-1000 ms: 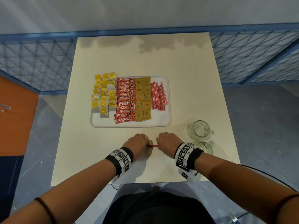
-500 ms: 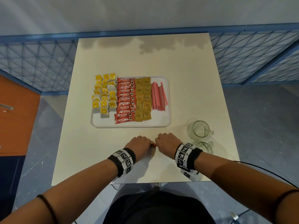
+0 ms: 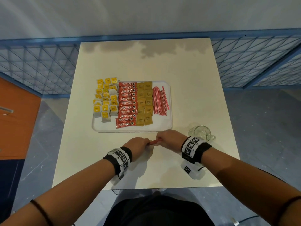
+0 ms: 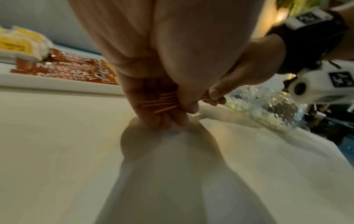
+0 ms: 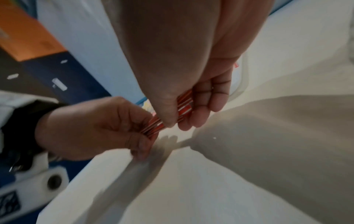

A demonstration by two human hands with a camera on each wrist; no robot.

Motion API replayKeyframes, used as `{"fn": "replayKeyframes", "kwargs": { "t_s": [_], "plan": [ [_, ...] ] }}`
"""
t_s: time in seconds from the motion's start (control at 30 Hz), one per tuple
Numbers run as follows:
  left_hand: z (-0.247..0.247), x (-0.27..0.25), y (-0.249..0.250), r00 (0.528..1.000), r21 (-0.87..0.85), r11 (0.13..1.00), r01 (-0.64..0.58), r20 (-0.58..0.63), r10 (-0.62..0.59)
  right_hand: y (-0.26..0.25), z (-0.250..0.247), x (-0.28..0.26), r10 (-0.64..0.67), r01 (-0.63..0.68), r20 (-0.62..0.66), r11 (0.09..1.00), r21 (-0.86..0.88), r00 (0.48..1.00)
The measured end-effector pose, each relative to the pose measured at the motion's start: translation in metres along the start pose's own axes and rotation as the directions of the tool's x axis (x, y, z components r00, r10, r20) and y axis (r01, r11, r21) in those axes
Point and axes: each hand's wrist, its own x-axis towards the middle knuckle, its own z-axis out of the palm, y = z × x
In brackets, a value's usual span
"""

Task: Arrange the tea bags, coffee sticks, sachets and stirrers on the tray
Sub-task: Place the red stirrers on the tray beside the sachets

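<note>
A white tray (image 3: pixel 130 128) lies mid-table with yellow tea bags (image 3: pixel 105 98) at its left, red coffee sticks (image 3: pixel 127 103), brown sachets (image 3: pixel 145 103) and red-striped stirrers (image 3: pixel 160 101) at its right. Just in front of the tray, both hands hold one small bundle of red stirrers (image 3: pixel 154 142) between them. My left hand (image 3: pixel 138 145) grips one end of the bundle (image 4: pixel 162 101), with its knuckles near the table. My right hand (image 3: pixel 167 139) pinches the other end (image 5: pixel 184 106) between thumb and fingers.
A glass mug (image 3: pixel 201 133) stands right of my right wrist, close to the table's right edge. A second glass item sits behind my right wrist, blurred in the left wrist view. A blue mesh fence (image 3: pixel 40 67) runs behind the cream table (image 3: pixel 146 62).
Both hands rose a little toward the tray with the stirrer bundle. They came together half a second ago and now stand slightly apart, showing more of the bundle.
</note>
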Motion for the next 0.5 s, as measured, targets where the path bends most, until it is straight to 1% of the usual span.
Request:
{"fn": "replayKeyframes", "kwargs": {
  "t_s": [0.1,0.17,0.23,0.33,0.4,0.5],
  "plan": [
    [-0.006,0.002,-0.01,0.999,-0.134,0.991,-0.013,0.043,0.019,0.002,-0.017,-0.003,-0.014,0.024,-0.06,0.985,0.172,0.998],
    [-0.01,0.002,-0.014,0.998,-0.209,0.977,-0.048,0.022,0.054,-0.001,-0.026,-0.004,0.018,0.026,-0.121,0.935,0.352,0.993],
    [-0.015,0.003,-0.013,0.996,-0.298,0.95,-0.093,-0.028,0.089,-0.006,-0.033,-0.002,0.081,0.024,-0.202,0.882,0.47,0.976],
    [-0.024,0.004,-0.005,0.994,-0.433,0.898,-0.082,-0.103,0.041,-0.014,-0.036,0.005,0.141,0.033,-0.315,0.872,0.489,0.939],
    [-0.028,0.008,-0.003,0.988,-0.462,0.883,-0.088,-0.15,0.02,-0.021,-0.036,0.009,0.16,0.037,-0.371,0.882,0.47,0.915],
    [-0.033,0.013,-0.008,0.98,-0.472,0.874,-0.114,-0.197,0.021,-0.025,-0.038,0.013,0.179,0.021,-0.368,0.878,0.479,0.912]
  ]
}}
